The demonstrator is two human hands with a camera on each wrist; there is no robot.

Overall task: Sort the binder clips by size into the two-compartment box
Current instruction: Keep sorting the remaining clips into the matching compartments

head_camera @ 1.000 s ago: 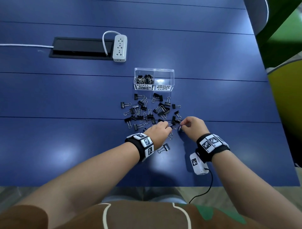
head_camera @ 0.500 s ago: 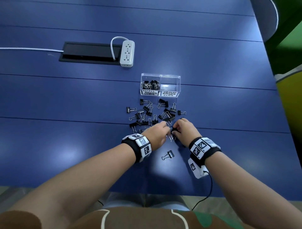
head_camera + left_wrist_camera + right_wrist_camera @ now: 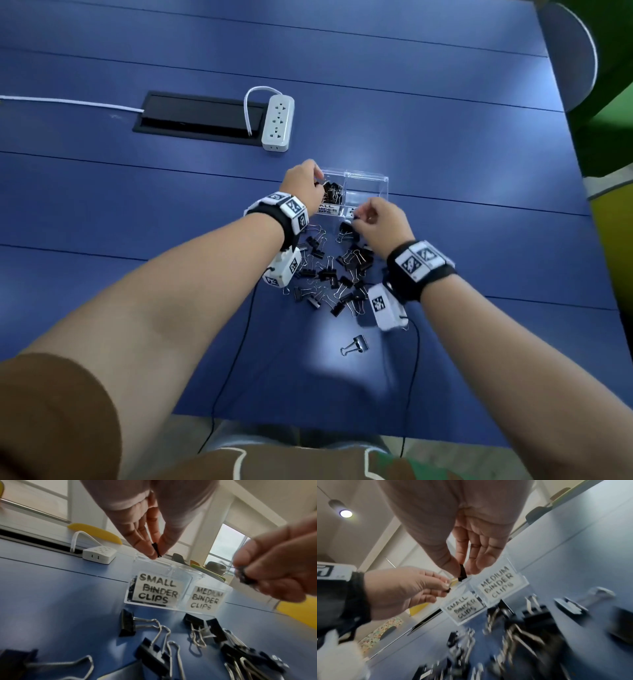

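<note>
Both hands have risen from the loose clips (image 3: 337, 270) to the clear box (image 3: 368, 185) since the earlier frame. Left hand (image 3: 303, 186) pinches a small clip (image 3: 156, 549) between thumb and fingertips above the compartment labelled small, already holding clips. Right hand (image 3: 380, 228) pinches another clip (image 3: 462, 574) just before the compartment labelled medium. Remaining clips lie on the blue table (image 3: 102, 212) beneath both wrists; one clip (image 3: 354, 345) sits apart, nearer the person.

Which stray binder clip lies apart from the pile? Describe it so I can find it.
Start at the clear two-compartment box on the blue table, then come down past the heap of black binder clips. The lone black clip lies nearest the person, touching no other.
</note>
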